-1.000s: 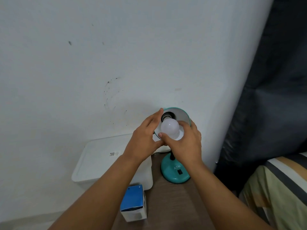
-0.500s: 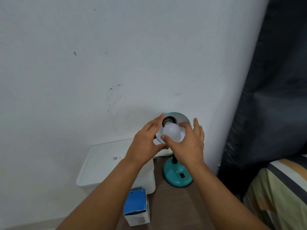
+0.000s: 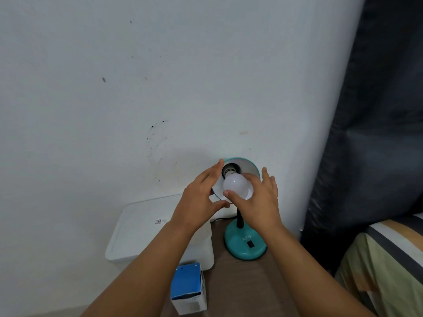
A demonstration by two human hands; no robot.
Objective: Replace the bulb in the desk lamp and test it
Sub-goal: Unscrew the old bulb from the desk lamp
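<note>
We are threading the bulb [image 3: 235,185] into the socket [image 3: 230,170] of the desk lamp [image 3: 245,243]. To do this step well, we keep the bulb's axis in line with the socket, turn with light pressure, and stop at the first firm resistance. A tilted bulb risks cross-threading. We grip the rounded body near its widest part, never the neck alone.

The right hand [image 3: 257,202] holds the bulb. Its thumb presses the lower front of the globe and at least one finger wraps the far side; the remaining fingers [image 3: 265,177] are spread and lifted clear, above and to the right of the globe. The grasp is narrow, closed on the bulb.

The left hand [image 3: 201,197] steadies the lamp shade [image 3: 250,167]. Its fingers are fairly wide apart: the long fingers lie along the shade's left rim, reaching its top edge, and the thumb points toward the lower rim, just under the right thumb. Whether the thumb touches the rim we cannot tell.

The bulb sits between the two hands, its base at the mouth of the socket just above the right fingers. How far it is screwed in we cannot tell. The lamp base with its switch [image 3: 251,244] stands on the surface below the right wrist. A blue box [image 3: 188,287] lies under the left forearm, beside a white bin [image 3: 146,229].
</note>
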